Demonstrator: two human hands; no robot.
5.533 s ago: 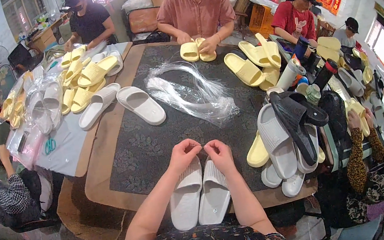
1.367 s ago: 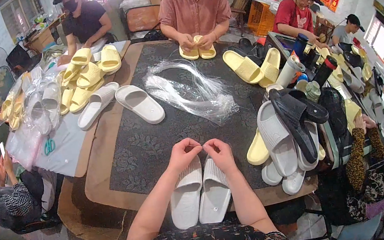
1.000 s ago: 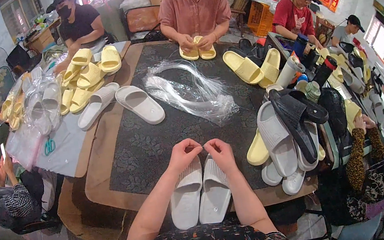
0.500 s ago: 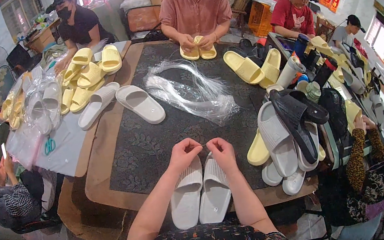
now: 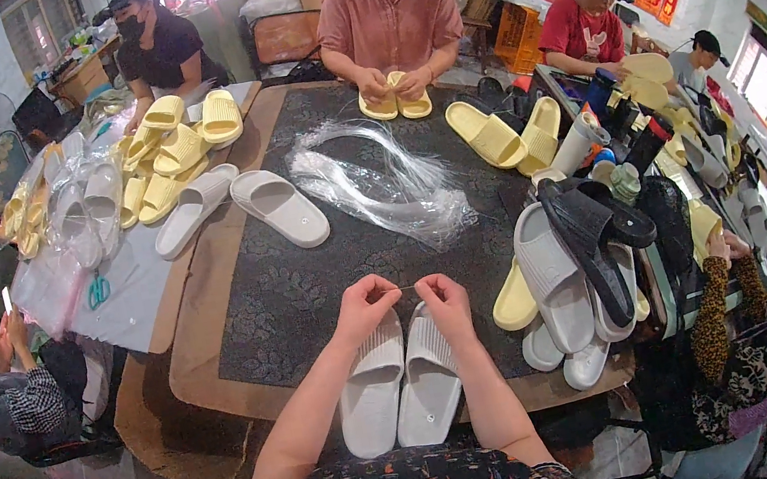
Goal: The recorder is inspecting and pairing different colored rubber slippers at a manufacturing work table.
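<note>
A pair of light grey slide sandals (image 5: 374,398) lies side by side on the near edge of the table, toes away from me. Over their toe ends, my left hand (image 5: 368,309) pinches one end of a thin plastic strand (image 5: 408,287). The strand's other end is between the fingertips of my right hand (image 5: 443,303), a short gap away. Beyond my hands, a loose bundle of clear plastic strands (image 5: 370,186) spreads over the dark patterned tabletop (image 5: 268,304).
Two grey slides (image 5: 281,208) lie at the left, near piled yellow slides (image 5: 178,150) and green-handled scissors (image 5: 98,290). Mixed slides (image 5: 552,277) are stacked at my right, below cups and bottles (image 5: 581,144). Across the table, a person (image 5: 390,20) handles yellow slides (image 5: 395,95); others sit around.
My hands have drawn slightly apart, and the strand between them shows more plainly. The grey slides below have not moved. At the far right, a person in red has raised yellow slides.
</note>
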